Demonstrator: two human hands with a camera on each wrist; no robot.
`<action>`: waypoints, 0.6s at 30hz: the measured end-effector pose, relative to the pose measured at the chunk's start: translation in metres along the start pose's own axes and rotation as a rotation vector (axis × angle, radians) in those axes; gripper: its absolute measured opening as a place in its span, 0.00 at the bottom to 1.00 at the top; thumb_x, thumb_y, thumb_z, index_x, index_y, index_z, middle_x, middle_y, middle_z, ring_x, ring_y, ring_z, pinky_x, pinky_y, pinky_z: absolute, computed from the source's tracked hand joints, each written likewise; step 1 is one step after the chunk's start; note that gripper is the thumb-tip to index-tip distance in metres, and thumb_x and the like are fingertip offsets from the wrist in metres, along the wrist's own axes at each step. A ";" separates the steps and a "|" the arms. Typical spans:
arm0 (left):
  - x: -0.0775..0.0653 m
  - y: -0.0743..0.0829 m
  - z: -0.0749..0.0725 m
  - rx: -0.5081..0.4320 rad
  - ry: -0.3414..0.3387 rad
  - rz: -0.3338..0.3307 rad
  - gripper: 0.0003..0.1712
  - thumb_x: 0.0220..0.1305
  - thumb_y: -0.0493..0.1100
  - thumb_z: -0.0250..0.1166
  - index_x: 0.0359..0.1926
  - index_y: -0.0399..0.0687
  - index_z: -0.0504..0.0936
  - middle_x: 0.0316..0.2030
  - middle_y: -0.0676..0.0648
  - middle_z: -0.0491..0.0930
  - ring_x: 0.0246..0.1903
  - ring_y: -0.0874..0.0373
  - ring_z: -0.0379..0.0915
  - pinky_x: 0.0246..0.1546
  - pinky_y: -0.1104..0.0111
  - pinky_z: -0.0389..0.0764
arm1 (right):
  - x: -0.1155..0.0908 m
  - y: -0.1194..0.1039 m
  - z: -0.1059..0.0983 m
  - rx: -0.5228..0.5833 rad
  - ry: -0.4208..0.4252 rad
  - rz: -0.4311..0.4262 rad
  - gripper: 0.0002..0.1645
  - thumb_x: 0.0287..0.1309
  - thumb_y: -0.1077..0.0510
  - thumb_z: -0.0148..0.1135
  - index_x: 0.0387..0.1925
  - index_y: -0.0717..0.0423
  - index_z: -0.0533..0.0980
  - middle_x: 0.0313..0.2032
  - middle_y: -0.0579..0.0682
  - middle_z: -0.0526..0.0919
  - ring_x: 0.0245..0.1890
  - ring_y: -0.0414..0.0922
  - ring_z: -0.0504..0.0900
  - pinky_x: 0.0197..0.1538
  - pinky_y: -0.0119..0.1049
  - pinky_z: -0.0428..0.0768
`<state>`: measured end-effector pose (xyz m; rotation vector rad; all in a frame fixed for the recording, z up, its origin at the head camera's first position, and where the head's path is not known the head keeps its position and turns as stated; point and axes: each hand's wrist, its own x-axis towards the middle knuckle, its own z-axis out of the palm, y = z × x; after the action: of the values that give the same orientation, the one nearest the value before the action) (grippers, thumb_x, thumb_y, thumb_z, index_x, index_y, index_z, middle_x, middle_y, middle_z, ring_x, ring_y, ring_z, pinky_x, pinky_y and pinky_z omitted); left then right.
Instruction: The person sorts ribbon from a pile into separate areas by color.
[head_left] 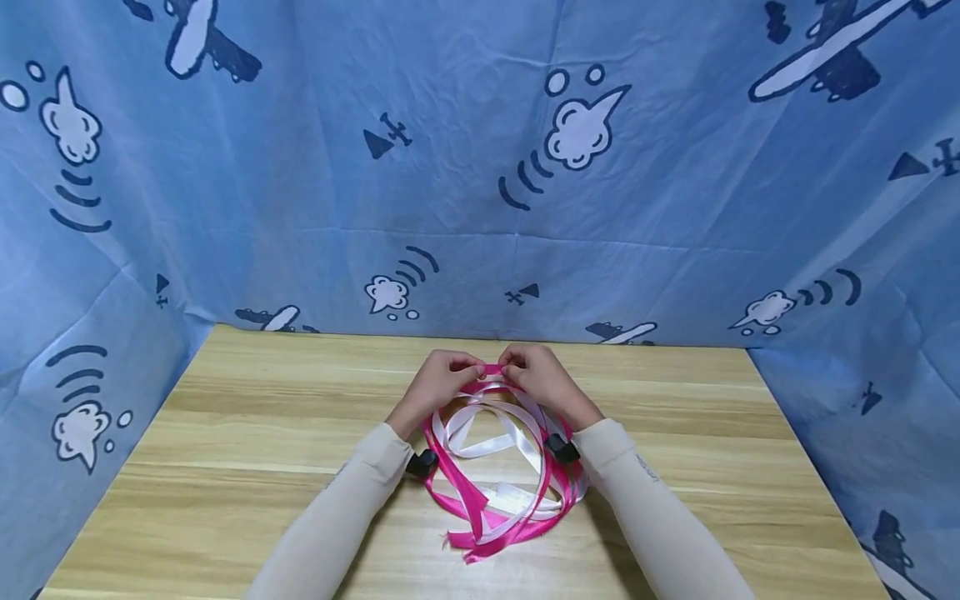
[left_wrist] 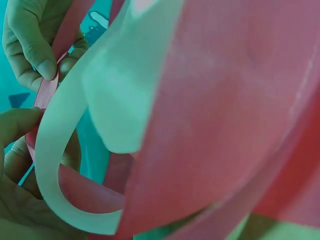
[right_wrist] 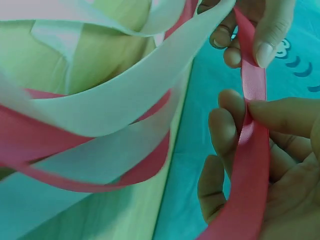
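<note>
Both hands meet at the far side of a loose coil of ribbon. The left hand (head_left: 442, 381) pinches a pink satin ribbon (head_left: 492, 369) between thumb and fingers. A short way along the same ribbon, the right hand (head_left: 542, 377) pinches it too. In the right wrist view the pink ribbon (right_wrist: 254, 85) runs flat between the two thumbs. White ribbon (head_left: 487, 446) lies in loops inside and among the pink ones, hanging from near the hands down to the table. Large loops hide part of the left hand (left_wrist: 25, 170) in the left wrist view.
Beneath lies a wood-grain table (head_left: 262, 433). Blue cloth (head_left: 450, 167) with cartoon planes and clouds hangs behind it and at both sides. Frayed pink ribbon ends (head_left: 468, 542) rest towards the near side. Each wrist carries a small black camera (head_left: 422, 463).
</note>
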<state>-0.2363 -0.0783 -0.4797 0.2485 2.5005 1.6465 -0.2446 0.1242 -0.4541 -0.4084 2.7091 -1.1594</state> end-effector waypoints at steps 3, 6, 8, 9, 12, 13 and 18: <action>-0.002 0.003 -0.002 -0.019 0.005 0.007 0.09 0.71 0.41 0.68 0.45 0.43 0.92 0.43 0.46 0.91 0.40 0.61 0.82 0.48 0.68 0.83 | -0.003 -0.004 -0.004 0.022 0.000 -0.001 0.09 0.72 0.67 0.58 0.40 0.59 0.84 0.39 0.55 0.87 0.38 0.47 0.80 0.45 0.37 0.81; -0.005 0.005 -0.003 -0.033 0.009 0.005 0.09 0.72 0.42 0.69 0.46 0.43 0.92 0.43 0.46 0.90 0.39 0.60 0.82 0.47 0.68 0.84 | -0.007 -0.008 -0.006 0.035 0.003 -0.007 0.09 0.72 0.67 0.58 0.41 0.59 0.84 0.39 0.54 0.87 0.38 0.46 0.79 0.44 0.37 0.81; -0.007 0.007 -0.004 -0.036 0.014 -0.002 0.09 0.71 0.43 0.69 0.46 0.44 0.92 0.42 0.46 0.90 0.39 0.60 0.82 0.45 0.68 0.84 | -0.009 -0.010 -0.008 0.042 0.009 -0.012 0.10 0.72 0.67 0.58 0.41 0.58 0.85 0.38 0.54 0.87 0.38 0.46 0.79 0.44 0.36 0.80; -0.008 0.009 -0.005 -0.038 0.017 -0.007 0.09 0.71 0.43 0.69 0.46 0.44 0.92 0.42 0.46 0.90 0.39 0.59 0.81 0.45 0.69 0.84 | -0.010 -0.012 -0.009 0.049 0.012 -0.016 0.10 0.72 0.67 0.58 0.41 0.58 0.85 0.38 0.53 0.86 0.38 0.46 0.79 0.43 0.36 0.80; -0.011 0.012 -0.006 -0.038 0.035 -0.011 0.09 0.71 0.44 0.70 0.46 0.45 0.92 0.42 0.46 0.90 0.39 0.59 0.80 0.43 0.71 0.82 | -0.014 -0.015 -0.013 0.069 0.012 -0.029 0.10 0.72 0.67 0.58 0.41 0.58 0.85 0.36 0.54 0.86 0.36 0.48 0.80 0.41 0.36 0.79; -0.011 0.013 -0.007 -0.041 0.042 -0.013 0.09 0.70 0.44 0.70 0.46 0.45 0.92 0.42 0.46 0.90 0.39 0.59 0.80 0.42 0.72 0.82 | -0.015 -0.016 -0.014 0.084 0.010 -0.031 0.10 0.72 0.67 0.58 0.42 0.58 0.85 0.35 0.54 0.86 0.36 0.50 0.80 0.40 0.36 0.80; -0.016 0.018 -0.011 -0.087 0.073 -0.019 0.08 0.70 0.42 0.71 0.45 0.44 0.92 0.41 0.46 0.90 0.39 0.60 0.80 0.42 0.72 0.82 | -0.021 -0.018 -0.022 0.163 0.002 -0.041 0.08 0.73 0.67 0.58 0.43 0.61 0.83 0.32 0.56 0.84 0.33 0.57 0.82 0.36 0.39 0.81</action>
<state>-0.2219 -0.0845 -0.4584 0.1574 2.4663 1.7823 -0.2270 0.1339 -0.4245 -0.4401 2.5938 -1.3803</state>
